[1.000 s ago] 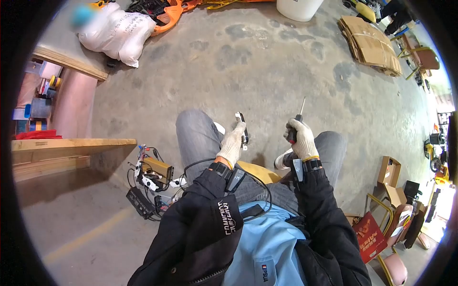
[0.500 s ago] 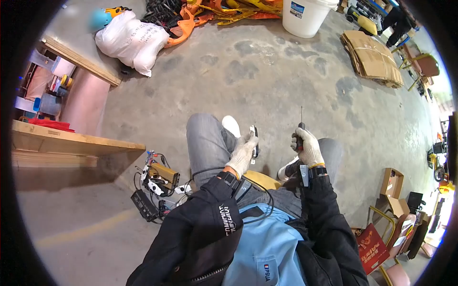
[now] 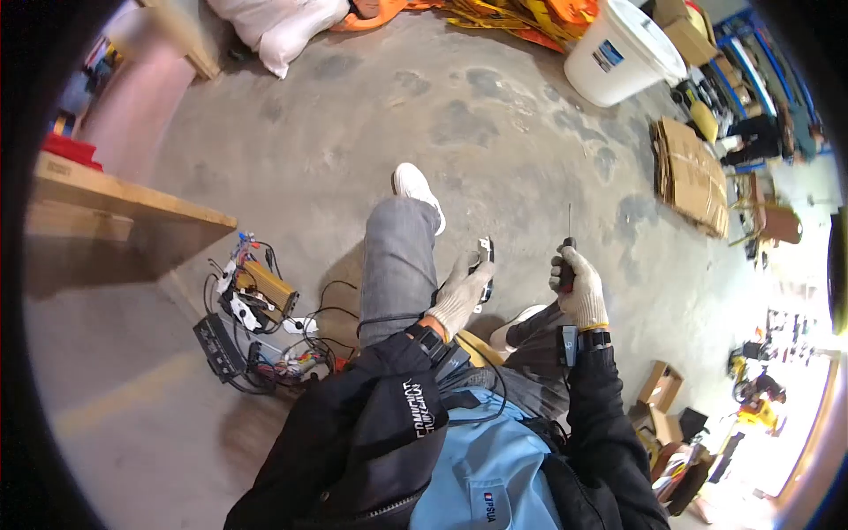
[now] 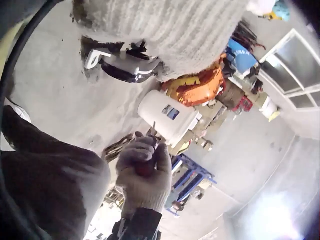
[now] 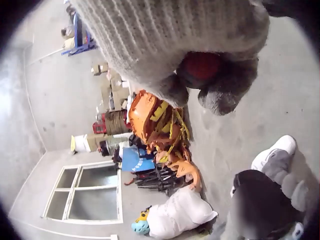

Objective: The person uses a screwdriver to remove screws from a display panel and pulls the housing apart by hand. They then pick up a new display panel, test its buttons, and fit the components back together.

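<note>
In the head view the gloved left hand grips a small black part with white or silver tabs, held above the floor by the knee. The same part shows glossy black and silver under the glove in the left wrist view. To its right, the gloved right hand holds a screwdriver, its thin shaft pointing away from the body. Its red and black handle sits inside the curled fingers in the right wrist view. The part and the screwdriver are apart.
Left of the leg, a heap of wired electronics lies on the floor near a wooden shelf edge. A black cable runs by the left wrist. Ahead stand a white bucket and flattened cardboard; an open box is at right.
The head view has turned. One leg has stretched forward, its white shoe now farther out. Both hands appear slightly farther right, still holding the part and the screwdriver.
</note>
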`<action>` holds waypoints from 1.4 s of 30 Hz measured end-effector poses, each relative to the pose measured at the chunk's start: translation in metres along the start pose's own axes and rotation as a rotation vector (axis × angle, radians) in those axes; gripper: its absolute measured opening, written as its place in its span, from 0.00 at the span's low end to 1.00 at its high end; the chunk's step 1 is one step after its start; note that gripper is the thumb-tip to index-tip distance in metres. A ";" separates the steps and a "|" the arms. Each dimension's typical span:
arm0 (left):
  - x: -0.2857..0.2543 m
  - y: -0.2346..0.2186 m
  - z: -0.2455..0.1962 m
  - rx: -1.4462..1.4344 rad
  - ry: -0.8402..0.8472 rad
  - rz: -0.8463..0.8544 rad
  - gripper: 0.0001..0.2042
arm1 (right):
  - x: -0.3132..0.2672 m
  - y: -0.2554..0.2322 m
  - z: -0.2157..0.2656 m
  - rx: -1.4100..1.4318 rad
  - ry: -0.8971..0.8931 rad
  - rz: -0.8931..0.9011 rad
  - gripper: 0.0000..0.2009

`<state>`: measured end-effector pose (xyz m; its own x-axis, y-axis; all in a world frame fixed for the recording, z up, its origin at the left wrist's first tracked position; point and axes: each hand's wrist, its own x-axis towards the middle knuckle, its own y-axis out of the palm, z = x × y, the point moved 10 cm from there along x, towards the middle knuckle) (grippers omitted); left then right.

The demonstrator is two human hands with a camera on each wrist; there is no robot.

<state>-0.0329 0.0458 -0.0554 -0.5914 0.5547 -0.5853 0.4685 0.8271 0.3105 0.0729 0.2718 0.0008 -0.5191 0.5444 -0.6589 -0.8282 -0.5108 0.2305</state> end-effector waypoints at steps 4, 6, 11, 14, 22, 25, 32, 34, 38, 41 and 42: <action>-0.006 -0.027 0.008 -0.225 -0.138 -0.043 0.22 | 0.005 0.063 0.073 -0.264 -0.099 0.031 0.10; -0.011 -0.034 -0.011 -0.337 -0.091 -0.102 0.16 | 0.026 0.079 0.113 -0.325 -0.141 0.076 0.10; 0.004 -0.061 -0.010 -0.263 -0.019 -0.086 0.17 | 0.027 0.099 0.168 -0.317 -0.263 0.063 0.10; -0.014 -0.061 -0.035 -0.497 -0.001 -0.148 0.15 | 0.018 0.079 0.162 -0.347 -0.253 0.024 0.10; 0.000 -0.053 -0.038 -0.544 0.068 -0.133 0.12 | 0.014 0.010 0.118 -0.344 -0.111 -0.036 0.08; 0.001 -0.050 -0.038 -0.560 0.055 -0.145 0.12 | 0.007 -0.004 0.126 -0.321 -0.141 -0.077 0.07; 0.016 -0.048 -0.022 -0.510 0.055 -0.144 0.13 | -0.051 -0.074 0.126 -0.262 -0.231 -0.198 0.07; 0.014 -0.049 -0.028 -0.544 0.105 -0.114 0.12 | -0.063 -0.102 0.116 -0.210 -0.209 -0.238 0.08; -0.007 -0.047 -0.045 -0.580 0.002 -0.135 0.12 | -0.080 -0.147 0.091 -0.126 -0.172 -0.319 0.08; 0.001 -0.051 -0.041 -0.661 0.030 -0.128 0.09 | -0.092 -0.163 0.081 -0.090 -0.188 -0.341 0.07; 0.002 -0.052 -0.039 -0.652 0.019 -0.122 0.09 | -0.095 -0.169 0.078 -0.082 -0.184 -0.354 0.07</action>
<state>-0.0835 0.0076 -0.0436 -0.6291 0.4500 -0.6338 -0.0928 0.7660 0.6361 0.2459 0.3582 0.0803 -0.2404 0.8025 -0.5460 -0.9467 -0.3181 -0.0506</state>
